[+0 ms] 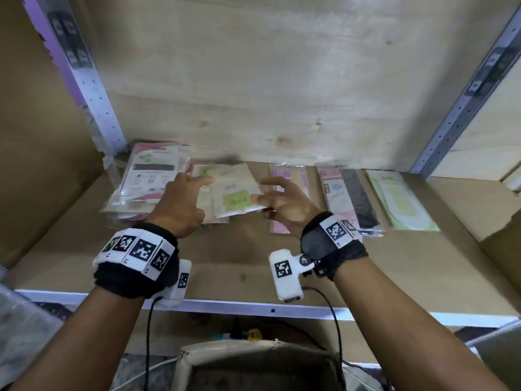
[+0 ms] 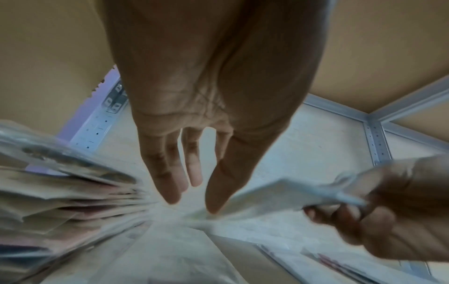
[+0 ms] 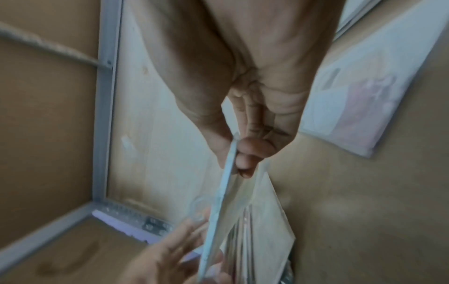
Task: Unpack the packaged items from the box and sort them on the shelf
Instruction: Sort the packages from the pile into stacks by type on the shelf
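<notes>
A flat clear packet with a green EME label point(image 1: 236, 197) hangs just over the shelf board point(image 1: 225, 261). My right hand point(image 1: 267, 201) pinches its right edge; the right wrist view shows the thumb and fingers point(image 3: 252, 148) clamped on the packet point(image 3: 226, 201). My left hand point(image 1: 194, 193) reaches in with straight fingers. In the left wrist view its thumb tip point(image 2: 213, 207) touches the packet's left end point(image 2: 279, 194). A tall stack of packets point(image 1: 146, 182) lies to the left. The open cardboard box point(image 1: 253, 365) stands below the shelf.
Flat on the board to the right lie a pink packet point(image 1: 282, 176), a pink and black one point(image 1: 346, 198) and a green one point(image 1: 400, 201). Metal uprights point(image 1: 95, 88) point(image 1: 462, 108) frame the bay. The plywood underside of the shelf above point(image 1: 253, 80) sits low overhead.
</notes>
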